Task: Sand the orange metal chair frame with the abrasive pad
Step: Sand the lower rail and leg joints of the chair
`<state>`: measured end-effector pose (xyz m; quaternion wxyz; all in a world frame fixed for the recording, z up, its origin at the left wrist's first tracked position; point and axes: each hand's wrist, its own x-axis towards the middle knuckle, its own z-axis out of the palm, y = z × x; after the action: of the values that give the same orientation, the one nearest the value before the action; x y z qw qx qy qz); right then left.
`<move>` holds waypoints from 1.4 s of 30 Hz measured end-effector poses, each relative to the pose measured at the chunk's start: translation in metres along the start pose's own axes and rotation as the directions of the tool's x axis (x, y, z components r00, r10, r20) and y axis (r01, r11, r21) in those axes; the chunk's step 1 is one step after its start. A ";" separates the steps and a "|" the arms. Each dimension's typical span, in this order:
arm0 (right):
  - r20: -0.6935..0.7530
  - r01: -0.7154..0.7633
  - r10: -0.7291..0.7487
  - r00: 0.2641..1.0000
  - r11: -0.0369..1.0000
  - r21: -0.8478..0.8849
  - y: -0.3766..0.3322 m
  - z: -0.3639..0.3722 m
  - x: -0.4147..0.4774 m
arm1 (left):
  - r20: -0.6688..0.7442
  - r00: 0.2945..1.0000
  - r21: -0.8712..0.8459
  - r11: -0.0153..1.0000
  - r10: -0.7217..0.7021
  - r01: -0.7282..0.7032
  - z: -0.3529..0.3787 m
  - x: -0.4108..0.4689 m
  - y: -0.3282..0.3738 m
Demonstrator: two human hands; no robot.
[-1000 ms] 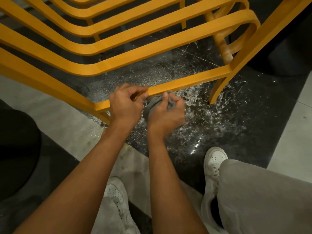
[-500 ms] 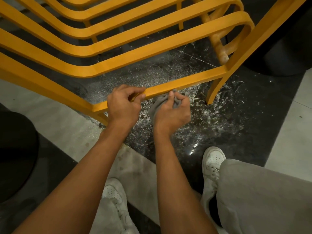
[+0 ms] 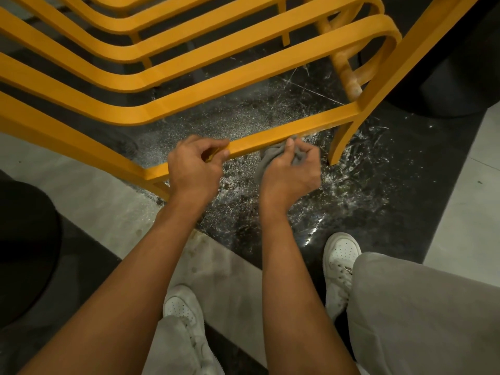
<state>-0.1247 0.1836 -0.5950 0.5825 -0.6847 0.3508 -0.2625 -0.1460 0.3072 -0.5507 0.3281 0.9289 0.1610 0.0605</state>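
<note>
One stroke further: right hand [image 3: 290, 173], pinching the crumpled grey abrasive pad [image 3: 266, 158], has slid rightward along the orange metal chair frame [image 3: 311, 125]; left hand [image 3: 193, 169], fingers curled, grips it.

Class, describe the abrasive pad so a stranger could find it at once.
Find the orange chair frame, then its nearest bar. The right hand presses the abrasive pad against that bar. It alone is crumpled and grey against orange metal.

Speckled dark floor [image 3: 405, 185] beneath chair frame [image 3: 311, 125], white shoes [image 3: 341, 253]
</note>
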 end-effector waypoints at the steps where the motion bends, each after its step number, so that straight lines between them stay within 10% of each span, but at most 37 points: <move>1: -0.014 -0.020 0.020 1.000 1.000 0.019 0.000 0.001 0.003 | -0.001 1.000 -0.002 1.000 0.002 -0.002 0.000 -0.001 0.000; 8: 0.201 0.030 -0.017 0.979 0.998 -0.059 0.005 0.001 -0.039 | 0.005 1.000 0.041 0.999 0.019 -0.019 0.004 0.001 0.005; 21: 0.029 -0.128 0.127 0.992 0.989 0.072 -0.010 -0.005 0.020 | 0.102 0.966 0.015 0.971 0.237 -0.240 0.038 0.015 0.054; 42: -0.060 -0.170 0.180 0.982 0.975 0.146 -0.016 -0.009 0.052 | 0.107 0.992 -0.082 0.995 0.065 -0.057 0.044 0.012 0.066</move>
<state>-0.0967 0.1389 -0.5805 0.6367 -0.5984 0.4116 -0.2590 -0.1078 0.2372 -0.5431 0.3706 0.9217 0.1118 0.0258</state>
